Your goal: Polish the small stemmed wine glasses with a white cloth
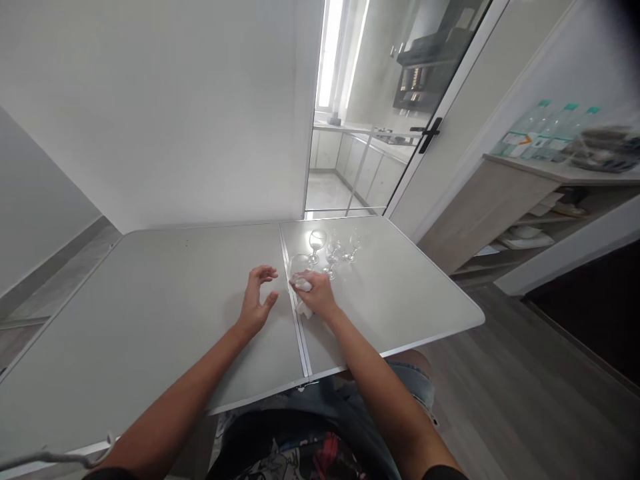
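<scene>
On the table [400, 293], just beyond the right hand [319, 293], clear stemmed glasses [334, 252] crowd together, blocking its way forward. That hand is closed round a crumpled white cloth [303, 284]; the left hand [257, 303] hangs half open, bare. Green-capped bottles [556, 130] top the cabinet [500, 207], their labels [517, 139] too blurred to read.

Tall, narrow white window [330, 53] is overexposed. Pale-grey, smooth rectangular tabletop [200, 280] shows far-edge glare. Upper-right view corner darkens.
</scene>
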The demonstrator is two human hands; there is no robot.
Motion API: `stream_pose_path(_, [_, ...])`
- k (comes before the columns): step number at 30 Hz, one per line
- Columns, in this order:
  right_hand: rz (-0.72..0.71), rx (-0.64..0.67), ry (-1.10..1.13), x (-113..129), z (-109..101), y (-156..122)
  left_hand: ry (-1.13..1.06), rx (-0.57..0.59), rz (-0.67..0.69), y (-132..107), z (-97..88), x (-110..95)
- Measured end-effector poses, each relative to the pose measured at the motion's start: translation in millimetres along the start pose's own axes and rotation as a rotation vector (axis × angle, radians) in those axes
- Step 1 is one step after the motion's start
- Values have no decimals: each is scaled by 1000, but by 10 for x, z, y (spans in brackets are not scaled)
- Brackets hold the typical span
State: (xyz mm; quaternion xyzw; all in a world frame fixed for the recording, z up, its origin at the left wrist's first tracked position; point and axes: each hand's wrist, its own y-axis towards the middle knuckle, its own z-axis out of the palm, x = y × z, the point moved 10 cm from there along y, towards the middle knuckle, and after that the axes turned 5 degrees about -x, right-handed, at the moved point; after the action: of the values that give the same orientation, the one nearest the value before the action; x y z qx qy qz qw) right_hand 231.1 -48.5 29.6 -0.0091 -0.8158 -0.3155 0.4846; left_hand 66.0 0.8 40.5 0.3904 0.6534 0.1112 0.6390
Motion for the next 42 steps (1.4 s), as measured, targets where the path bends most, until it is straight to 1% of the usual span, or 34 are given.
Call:
stream_pose_path(2, [13, -177, -68, -9, -437, 34, 160, 50, -40, 2, 36, 44])
stream_pose_path(4, [90, -370, -201, -125, -949, 20, 297, 164, -67, -20, 152, 95])
stream_pose_path(6, [188, -494, -341, -309, -1397, -19, 368, 305, -85, -70, 305, 152])
stream_pose_path(7, [241, -515, -396, -426, -1564, -33, 394, 374, -99, -105, 377, 189])
stream_pose_path(8, [296, -501, -441, -559, -1680, -38, 421, 435, -117, -141, 436, 231])
stream_pose_path(10, [397, -425, -495, -831, -1791, -35, 474, 519, -157, -202, 505, 313])
stream_pose_path(12, [455, -343, -524, -1047, -1788, -19, 506, 551, -184, -232, 521, 362])
stream_pose_path(14, [461, -299, -554, -1172, -1745, 18, 518, 549, -189, -233, 513, 373])
stream_pose_path(19, [457, -279, -602, -1343, -1661, 102, 538, 536, -211, -231, 497, 387])
stream_pose_path(24, [468, -255, -587, -1484, -1616, 93, 567, 569, -202, -263, 535, 386])
stream_pose_path(28, [471, -240, -581, -1524, -1566, 84, 599, 592, -195, -276, 549, 395])
stream_pose_path(32, [477, -221, -604, -1475, -1578, 60, 624, 634, -181, -303, 579, 417])
stream_pose_path(35, [569, -252, -707, -1421, -1713, -73, 644, 673, -145, -338, 621, 419])
stream_pose_path(37, [667, -212, -827, -1382, -1727, -207, 663, 687, -122, -356, 643, 414])
stream_pose_path(38, [701, -161, -877, -1350, -1668, -269, 673, 690, -115, -361, 650, 411])
stream_pose_path(39, [708, -96, -912, -1299, -1553, -317, 682, 692, -111, -364, 655, 408])
stream_pose_path(40, [681, -28, -936, -1223, -1388, -347, 688, 692, -107, -365, 658, 405])
stream_pose_path(41, [623, 37, -949, -1121, -1177, -361, 690, 689, -104, -364, 659, 400])
stream_pose_path(42, [524, 106, -946, -988, -916, -357, 688, 688, -99, -362, 662, 394])
